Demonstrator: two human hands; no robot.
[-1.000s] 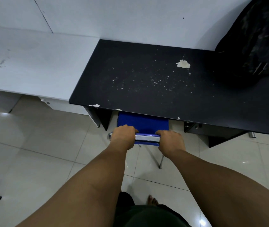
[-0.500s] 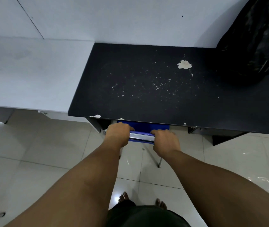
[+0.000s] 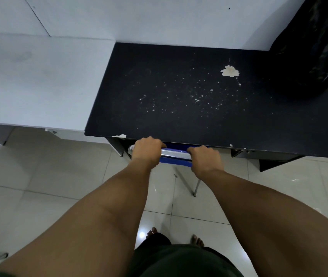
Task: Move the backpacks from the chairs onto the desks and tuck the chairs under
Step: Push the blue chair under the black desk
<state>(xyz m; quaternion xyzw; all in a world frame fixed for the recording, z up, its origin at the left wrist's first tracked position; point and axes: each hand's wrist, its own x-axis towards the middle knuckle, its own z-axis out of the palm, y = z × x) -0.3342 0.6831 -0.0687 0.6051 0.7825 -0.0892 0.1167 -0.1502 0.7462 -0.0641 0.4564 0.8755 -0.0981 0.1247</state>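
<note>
Both hands clamp the chair's backrest rail, left hand (image 3: 146,150) and right hand (image 3: 206,159) side by side.

Chair (image 3: 176,155) sits almost wholly beneath the black desk (image 3: 179,92); its rail runs parallel to the desk edge, straight ahead of the grip; backpack (image 3: 317,47) rests at the desk's far right.

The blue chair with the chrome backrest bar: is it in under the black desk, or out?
In: only the blue chair's backrest and one rear leg show beyond the black desk's front edge.

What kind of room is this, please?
Probably a classroom or plain office: a worn black desk beside a white desk, a blue metal-framed chair, and a black backpack on the desk.
</note>
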